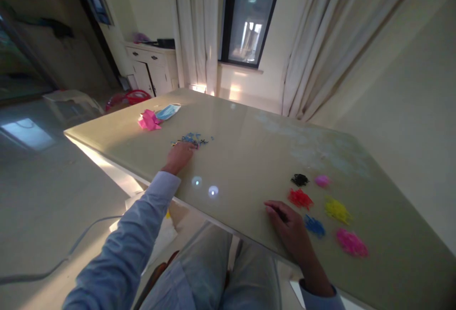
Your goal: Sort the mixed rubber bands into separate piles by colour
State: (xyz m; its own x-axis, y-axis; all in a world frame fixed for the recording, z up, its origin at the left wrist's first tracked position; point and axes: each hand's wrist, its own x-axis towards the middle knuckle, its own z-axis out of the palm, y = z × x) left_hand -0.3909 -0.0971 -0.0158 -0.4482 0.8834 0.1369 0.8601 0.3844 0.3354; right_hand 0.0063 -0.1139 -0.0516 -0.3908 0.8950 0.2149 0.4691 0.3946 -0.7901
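Behind the pale bench [242, 158], curtains [199, 29] hang beside a window. At left, the left hand [180, 157], its grip unclear, touches the mixed small pieces [192, 140]. The right hand [287, 224], loosely curled, is near the red pile [300, 198] and blue pile [315, 226].

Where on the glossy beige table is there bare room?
The table is barest between the mixed, mostly blue pile of small pieces at the left hand and the black pile and red pile. Another patch lies beyond the yellow pile, toward the right wall. It is crowded beside the right hand, where six single-coloured piles sit close together.
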